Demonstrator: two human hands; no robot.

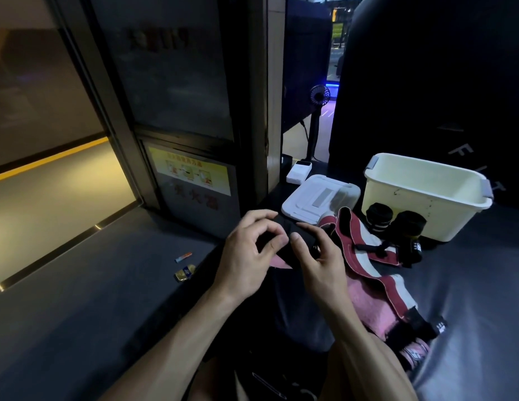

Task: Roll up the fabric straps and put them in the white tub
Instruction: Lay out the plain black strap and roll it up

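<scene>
My left hand [249, 250] and my right hand [316, 253] are held close together over the dark mat, both pinching a black fabric strap [284, 241] between thumb and fingertips. The strap is hard to make out in the dim light. To the right lies a red and white strap [368, 264] draped over a pink strap [368, 308]. Two rolled black straps [397, 225] stand against the front wall of the white tub [443, 215], which sits at the right with nothing visible inside.
The tub's white lid [319, 198] lies flat left of the tub, with a small white box [299, 172] behind it. A small fan on a stand [317, 111] rises at the back. Small packets [184, 266] lie on the floor at the left, near a glass door.
</scene>
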